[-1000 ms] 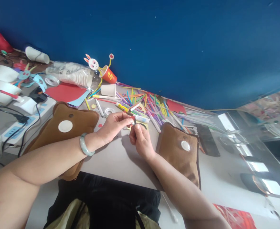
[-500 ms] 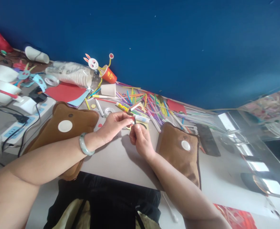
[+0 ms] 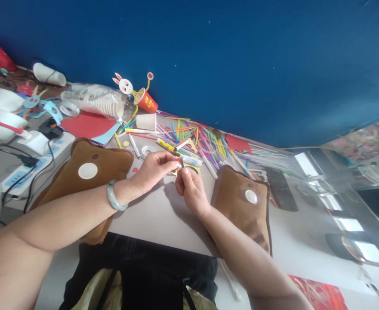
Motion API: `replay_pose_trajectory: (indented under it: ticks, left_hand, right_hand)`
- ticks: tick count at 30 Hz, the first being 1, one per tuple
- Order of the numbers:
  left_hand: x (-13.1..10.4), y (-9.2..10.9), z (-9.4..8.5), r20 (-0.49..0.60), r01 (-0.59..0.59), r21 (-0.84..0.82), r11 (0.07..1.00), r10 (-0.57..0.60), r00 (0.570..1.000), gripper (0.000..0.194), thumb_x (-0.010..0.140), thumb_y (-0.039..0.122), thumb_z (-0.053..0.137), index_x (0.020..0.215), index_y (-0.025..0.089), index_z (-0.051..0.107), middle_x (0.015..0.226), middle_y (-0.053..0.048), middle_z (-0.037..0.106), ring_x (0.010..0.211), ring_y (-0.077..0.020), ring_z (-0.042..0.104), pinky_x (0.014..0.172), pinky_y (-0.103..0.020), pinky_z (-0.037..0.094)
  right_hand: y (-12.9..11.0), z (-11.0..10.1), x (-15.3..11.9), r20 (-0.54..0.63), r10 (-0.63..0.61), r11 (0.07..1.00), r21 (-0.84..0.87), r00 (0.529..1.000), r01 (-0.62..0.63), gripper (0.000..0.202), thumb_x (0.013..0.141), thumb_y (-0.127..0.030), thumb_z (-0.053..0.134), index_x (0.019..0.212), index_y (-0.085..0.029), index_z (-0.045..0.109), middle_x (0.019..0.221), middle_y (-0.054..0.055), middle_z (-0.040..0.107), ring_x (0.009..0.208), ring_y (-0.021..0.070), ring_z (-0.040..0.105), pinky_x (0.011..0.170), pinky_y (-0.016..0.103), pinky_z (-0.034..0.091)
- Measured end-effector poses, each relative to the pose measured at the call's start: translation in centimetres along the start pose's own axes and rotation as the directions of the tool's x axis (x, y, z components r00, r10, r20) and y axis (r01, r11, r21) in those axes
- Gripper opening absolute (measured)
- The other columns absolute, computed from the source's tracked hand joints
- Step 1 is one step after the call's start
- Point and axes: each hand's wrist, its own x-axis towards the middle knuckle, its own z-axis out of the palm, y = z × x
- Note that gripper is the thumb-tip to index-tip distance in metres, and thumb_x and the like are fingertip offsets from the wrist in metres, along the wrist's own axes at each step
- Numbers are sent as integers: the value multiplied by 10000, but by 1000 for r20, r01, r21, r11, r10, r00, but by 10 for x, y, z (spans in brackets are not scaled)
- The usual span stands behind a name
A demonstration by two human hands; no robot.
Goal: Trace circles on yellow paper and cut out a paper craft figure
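Note:
Above the middle of the table, my left hand point(image 3: 157, 170), with a pale green bangle point(image 3: 112, 196) on its wrist, pinches a small red and white piece point(image 3: 179, 162). Close beside it, my right hand point(image 3: 191, 187) is closed, thumb against finger, on a thin dark strip point(image 3: 182, 163). The fingertips of both hands nearly meet, and the pieces are mostly hidden by them. Just beyond the hands lie a white glue tube point(image 3: 192, 160), a yellow marker point(image 3: 165, 144) and some yellow paper point(image 3: 199, 171).
Brown plush warmers lie left point(image 3: 112, 161) and right point(image 3: 236, 215). Coloured sticks point(image 3: 205, 142) are strewn along the blue wall point(image 3: 224, 64). Further left are stacked paper cups point(image 3: 102, 103), a red cup point(image 3: 148, 102) with a rabbit face, red paper point(image 3: 86, 128) and a power strip point(image 3: 18, 176).

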Motion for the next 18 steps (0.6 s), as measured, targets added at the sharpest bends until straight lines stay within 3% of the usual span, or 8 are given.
replay_pose_trajectory:
  ticks: [18]
  left_hand:
    - [0,0,-1,-17,4,-37,999,-5,1000,182,771,338,746,760,165,688,693,2,661,693,-133,600,683,-276,477]
  right_hand:
    - [2,0,0,-8,10,1000,-3,1000,-10,549,945,-678,485,644,-222,434,470,-59,380,415,84,302,434,261,243]
